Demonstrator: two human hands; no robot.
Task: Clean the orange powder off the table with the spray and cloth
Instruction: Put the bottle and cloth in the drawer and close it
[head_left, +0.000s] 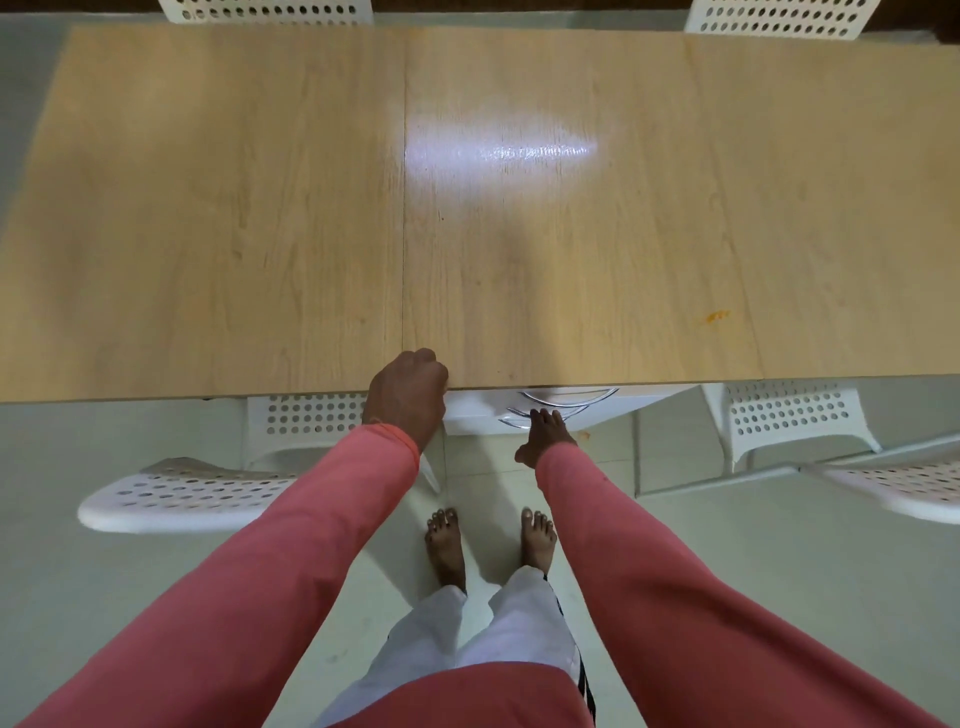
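A small smear of orange powder (717, 315) lies on the light wooden table (571, 234), near the front edge to the right of centre. My left hand (408, 397) is curled over the table's front edge at the middle seam, its fingers tucked under the top. My right hand (545, 434) is lower, below the tabletop, with its fingers stretched out and their tips touching a chrome handle (566, 402) of a white drawer unit (472, 415). No spray bottle or cloth is in view.
White perforated chairs stand around the table: one at my left (182, 493), two at my right (795, 415) (904, 488), and two at the far side (265, 10) (779, 15). My bare feet stand on a pale tiled floor (727, 545).
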